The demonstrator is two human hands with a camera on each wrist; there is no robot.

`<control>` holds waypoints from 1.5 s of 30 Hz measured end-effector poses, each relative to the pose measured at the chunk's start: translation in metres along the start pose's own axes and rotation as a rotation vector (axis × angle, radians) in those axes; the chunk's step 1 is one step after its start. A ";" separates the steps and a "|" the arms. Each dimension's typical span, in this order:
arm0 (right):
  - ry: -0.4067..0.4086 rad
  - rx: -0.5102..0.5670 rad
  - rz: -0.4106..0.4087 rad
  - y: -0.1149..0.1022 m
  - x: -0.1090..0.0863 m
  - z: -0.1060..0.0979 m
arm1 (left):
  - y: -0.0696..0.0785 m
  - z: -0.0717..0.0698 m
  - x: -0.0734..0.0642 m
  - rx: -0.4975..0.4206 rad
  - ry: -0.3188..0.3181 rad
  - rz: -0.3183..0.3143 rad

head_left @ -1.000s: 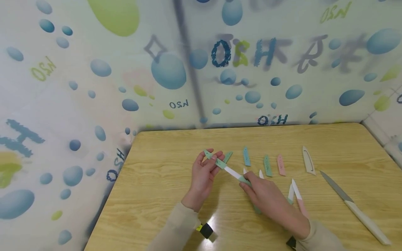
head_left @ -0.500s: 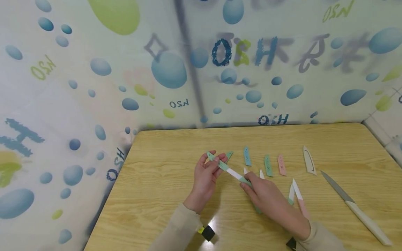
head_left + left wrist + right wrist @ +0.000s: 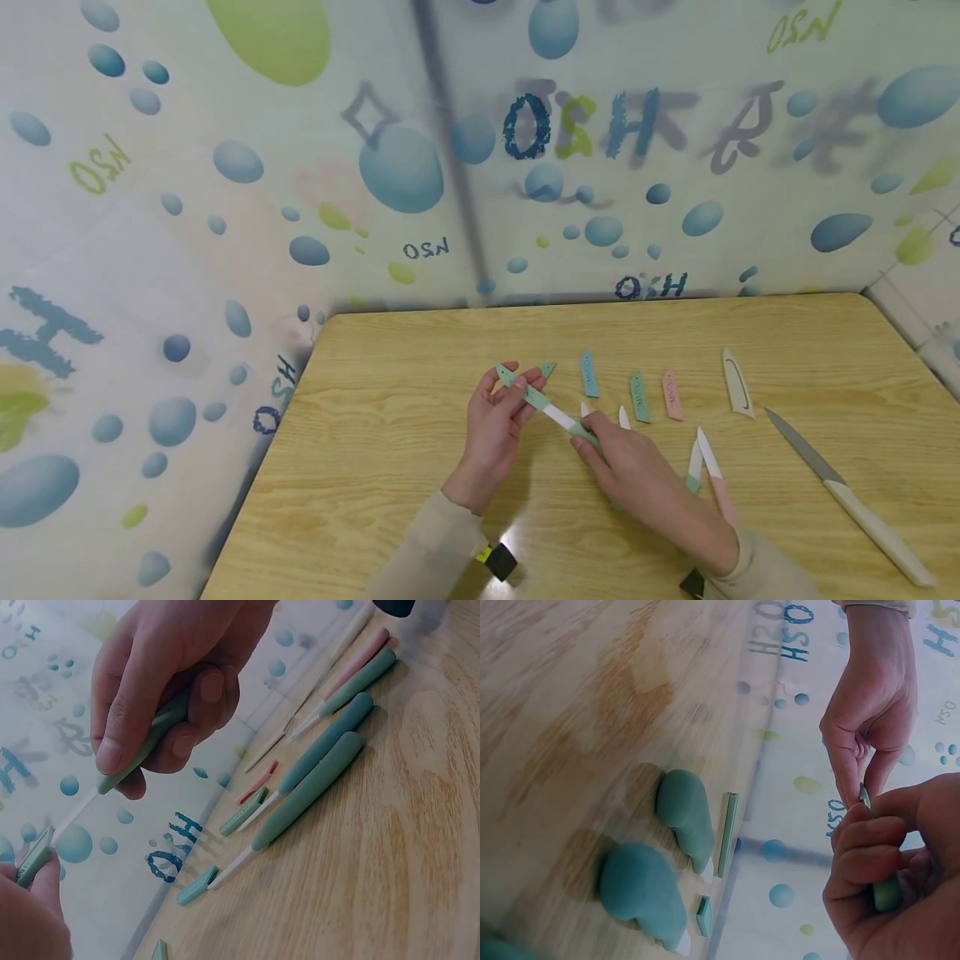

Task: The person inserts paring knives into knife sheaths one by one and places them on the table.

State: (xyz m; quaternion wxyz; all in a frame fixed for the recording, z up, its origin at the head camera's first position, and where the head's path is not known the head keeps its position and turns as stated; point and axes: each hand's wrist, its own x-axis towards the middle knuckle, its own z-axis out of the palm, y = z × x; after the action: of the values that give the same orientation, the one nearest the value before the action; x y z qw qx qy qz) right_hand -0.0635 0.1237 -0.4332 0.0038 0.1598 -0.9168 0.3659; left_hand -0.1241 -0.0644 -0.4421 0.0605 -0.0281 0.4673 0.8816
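Observation:
My left hand [image 3: 491, 425] pinches a light green knife sheath [image 3: 536, 397] between thumb and fingers. My right hand [image 3: 637, 467] grips a paring knife by its green handle [image 3: 161, 724]. The knife's white blade [image 3: 558, 416] points up-left, its tip hidden inside the sheath and part of it bare between the hands. Both are held above the table. Below and beside my right hand lie more knives, with a green handle [image 3: 311, 787] and a blue-green handle [image 3: 330, 739] showing in the left wrist view.
On the wooden table [image 3: 360, 467] lie a blue sheath [image 3: 589, 374], a green sheath [image 3: 640, 397], a pink sheath [image 3: 672, 395] and a cream sheath [image 3: 738, 383]. Another green sheath [image 3: 548, 369] lies behind my left fingers. A pink-handled knife [image 3: 708, 454] and a long cream-handled knife [image 3: 873, 525] lie right.
My left hand has moved slightly right with the sheath, towards my right hand. A little less of the white blade shows between them. My right hand stays nearly still.

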 end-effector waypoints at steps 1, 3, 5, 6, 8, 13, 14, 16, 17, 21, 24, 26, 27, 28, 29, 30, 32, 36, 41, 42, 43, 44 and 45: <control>-0.001 -0.001 0.002 0.000 0.000 0.000 | 0.000 0.000 0.000 0.002 -0.001 0.000; 0.002 -0.005 0.004 -0.001 0.000 0.000 | -0.001 0.000 0.000 0.005 -0.001 0.000; 0.007 -0.010 0.004 -0.002 0.000 0.000 | -0.001 0.001 -0.001 0.002 0.001 -0.002; 0.009 -0.011 0.005 -0.002 0.000 0.001 | -0.001 0.001 -0.001 0.001 0.000 -0.003; 0.014 -0.011 0.004 -0.002 0.001 0.001 | -0.001 0.001 -0.001 -0.003 -0.001 -0.007; 0.023 -0.003 -0.005 -0.003 0.001 0.001 | -0.001 0.002 -0.002 -0.008 -0.006 -0.012; 0.024 -0.003 -0.008 -0.002 0.001 0.001 | -0.001 0.003 -0.003 -0.006 -0.007 -0.011; 0.031 -0.006 -0.012 -0.002 0.000 0.001 | -0.002 0.003 -0.003 -0.005 -0.006 -0.012; 0.034 -0.008 -0.015 -0.002 0.000 0.001 | -0.002 0.003 -0.003 -0.004 -0.006 -0.012; 0.047 -0.021 -0.027 -0.001 0.000 0.002 | -0.004 0.003 -0.003 -0.008 -0.004 -0.015; 0.052 -0.026 -0.035 -0.001 0.001 0.002 | -0.006 0.003 -0.004 -0.012 -0.004 -0.016; 0.052 -0.025 -0.038 -0.001 0.001 0.002 | -0.007 0.003 -0.004 -0.010 -0.006 -0.015; 0.053 -0.023 -0.039 -0.001 0.001 0.002 | -0.007 0.003 -0.004 -0.010 -0.006 -0.015; 0.053 -0.022 -0.039 -0.001 0.001 0.002 | -0.007 0.003 -0.004 -0.010 -0.005 -0.016; 0.052 -0.020 -0.037 -0.002 0.001 0.003 | -0.008 0.004 -0.005 -0.009 -0.005 -0.018; 0.051 -0.020 -0.037 -0.002 0.001 0.003 | -0.008 0.004 -0.005 -0.006 -0.005 -0.020; 0.048 -0.021 -0.032 -0.002 0.001 0.003 | -0.009 0.004 -0.005 -0.008 -0.003 -0.027; 0.037 -0.030 -0.020 -0.002 0.002 0.003 | -0.010 0.005 -0.006 -0.007 -0.002 -0.039; 0.023 -0.036 -0.002 -0.003 0.003 0.003 | -0.011 0.007 -0.007 -0.007 -0.004 -0.041; 0.021 -0.037 0.002 -0.003 0.003 0.003 | -0.011 0.007 -0.007 -0.007 -0.004 -0.040; 0.018 -0.038 0.008 -0.003 0.003 0.003 | -0.011 0.007 -0.007 -0.006 -0.005 -0.039; 0.016 -0.038 0.012 -0.003 0.003 0.003 | -0.011 0.008 -0.007 -0.005 -0.005 -0.038; 0.014 -0.038 0.016 -0.003 0.003 0.003 | -0.012 0.008 -0.008 -0.003 -0.007 -0.038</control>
State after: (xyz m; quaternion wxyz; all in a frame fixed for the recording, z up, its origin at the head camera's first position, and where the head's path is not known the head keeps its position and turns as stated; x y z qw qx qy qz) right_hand -0.0655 0.1190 -0.4326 0.0102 0.1499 -0.9249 0.3493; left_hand -0.1148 -0.0519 -0.4462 0.0787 -0.0341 0.4651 0.8811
